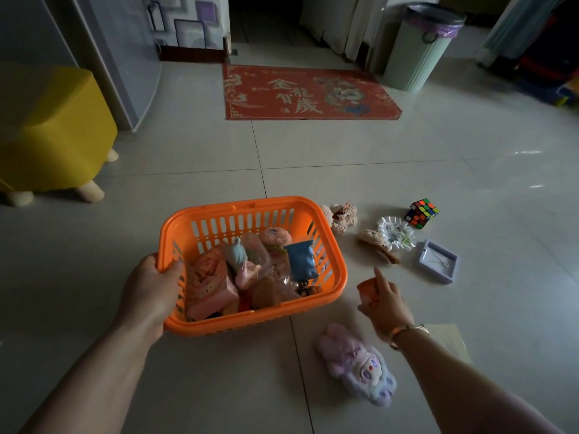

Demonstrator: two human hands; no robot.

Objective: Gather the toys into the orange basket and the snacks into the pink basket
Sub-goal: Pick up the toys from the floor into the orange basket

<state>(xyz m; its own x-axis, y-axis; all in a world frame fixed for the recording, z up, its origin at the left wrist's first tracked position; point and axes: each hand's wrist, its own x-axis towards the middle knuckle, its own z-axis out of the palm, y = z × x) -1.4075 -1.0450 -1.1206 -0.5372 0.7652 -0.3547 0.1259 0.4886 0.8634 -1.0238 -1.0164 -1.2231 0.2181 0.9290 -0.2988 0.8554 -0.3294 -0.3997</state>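
Note:
My left hand [153, 285] grips the left rim of the orange basket [336, 261], which holds several toys, among them a small doll and a blue pouch. My right hand [387, 303] holds a small orange toy [366, 288], its forefinger stretched out, just right of the basket. On the floor lie a fluffy purple plush [357, 364], a knitted pink toy [341, 218], a colour cube [421, 213], a white frilly toy [396, 234] with a tan plush [374, 241] beside it, and a pale purple frame [435, 261]. No pink basket is in view.
A yellow stool [53, 130] stands at the left. A red doormat [307, 92] lies ahead before a dark doorway. A green bin [416, 48] stands at the back right. A pale sheet [451, 339] lies by my right wrist.

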